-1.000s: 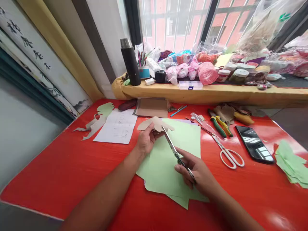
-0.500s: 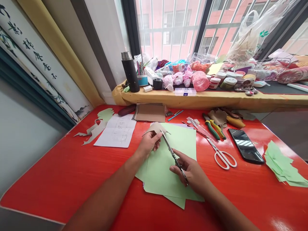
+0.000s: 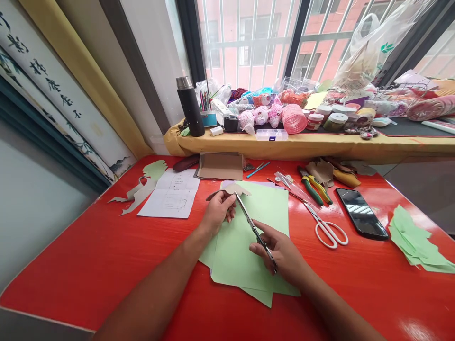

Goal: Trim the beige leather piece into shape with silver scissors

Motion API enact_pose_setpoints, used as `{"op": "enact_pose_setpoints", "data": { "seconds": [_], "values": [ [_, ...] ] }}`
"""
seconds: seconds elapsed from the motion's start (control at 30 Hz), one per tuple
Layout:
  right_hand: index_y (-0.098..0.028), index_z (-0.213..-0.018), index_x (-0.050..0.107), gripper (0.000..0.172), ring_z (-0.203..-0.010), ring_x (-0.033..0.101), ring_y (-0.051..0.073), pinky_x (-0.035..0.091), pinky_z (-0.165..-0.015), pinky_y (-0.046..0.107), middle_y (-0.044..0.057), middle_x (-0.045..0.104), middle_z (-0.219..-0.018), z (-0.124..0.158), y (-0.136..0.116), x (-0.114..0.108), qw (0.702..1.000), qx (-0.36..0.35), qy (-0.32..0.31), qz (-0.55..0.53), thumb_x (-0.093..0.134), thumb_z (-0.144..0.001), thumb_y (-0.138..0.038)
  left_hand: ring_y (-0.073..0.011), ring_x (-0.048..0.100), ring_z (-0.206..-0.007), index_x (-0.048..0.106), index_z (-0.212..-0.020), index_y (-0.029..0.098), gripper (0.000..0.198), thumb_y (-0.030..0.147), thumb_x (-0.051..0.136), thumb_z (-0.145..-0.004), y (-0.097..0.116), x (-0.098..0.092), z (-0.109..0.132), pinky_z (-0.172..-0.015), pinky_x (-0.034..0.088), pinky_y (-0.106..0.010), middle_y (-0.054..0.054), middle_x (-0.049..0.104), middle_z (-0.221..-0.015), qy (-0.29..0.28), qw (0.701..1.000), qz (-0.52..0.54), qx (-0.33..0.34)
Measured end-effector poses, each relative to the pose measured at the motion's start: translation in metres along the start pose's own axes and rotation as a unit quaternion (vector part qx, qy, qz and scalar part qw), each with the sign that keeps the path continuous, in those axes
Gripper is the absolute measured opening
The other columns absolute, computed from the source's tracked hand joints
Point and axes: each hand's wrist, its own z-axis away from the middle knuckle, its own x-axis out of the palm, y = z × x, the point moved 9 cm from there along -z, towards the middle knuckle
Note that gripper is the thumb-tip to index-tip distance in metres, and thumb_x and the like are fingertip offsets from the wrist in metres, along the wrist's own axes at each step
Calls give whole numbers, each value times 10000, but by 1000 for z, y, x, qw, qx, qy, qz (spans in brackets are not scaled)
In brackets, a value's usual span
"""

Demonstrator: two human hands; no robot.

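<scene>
My left hand pinches a small beige paper cut-out and holds it just above the table. My right hand grips metal scissors whose blades reach up to the cut-out's lower edge. Both hands hover over a stack of light green paper sheets lying on the red table.
White-handled scissors, pliers and a black phone lie to the right, with green paper scraps at the far right. A white printed sheet and cut shapes lie to the left. A cluttered window sill with a black flask stands behind.
The cut-out in my left hand has turned and now lies flatter. Both hands stay over the green sheets, scissors still at the cut-out. The camera has tilted up slightly.
</scene>
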Motion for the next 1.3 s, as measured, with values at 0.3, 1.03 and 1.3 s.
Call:
{"op": "enact_pose_setpoints", "data": {
  "seconds": [0.3, 1.03, 1.3],
  "values": [
    [-136, -1645, 502, 941, -441, 390, 101, 347, -433, 276, -117, 341, -673, 1, -1, 2, 1000, 7, -5, 5, 840, -866, -542, -96, 584, -513, 619, -897, 185, 439, 553, 834, -790, -3, -2, -2, -387, 396, -207, -8, 639, -788, 8, 1000, 10, 1],
    [-124, -1550, 604, 875, -372, 363, 97, 229, -419, 247, -120, 455, -530, 14, -11, -3, 994, 61, -95, -1, 797, -874, -645, -81, 499, -433, 493, -774, 230, 265, 357, 720, -822, -4, -22, -5, -358, 280, -205, 49, 547, -657, 87, 995, -47, -4],
    [-205, -1582, 600, 889, -405, 432, 131, 370, -427, 284, -111, 397, -625, 5, -23, -49, 992, -8, 94, 85, 835, -831, -618, -74, 385, -455, 487, -756, 233, 222, 314, 686, -810, 6, -22, -1, -437, 229, -230, 76, 449, -614, 87, 993, -71, 27]
  ]
}}
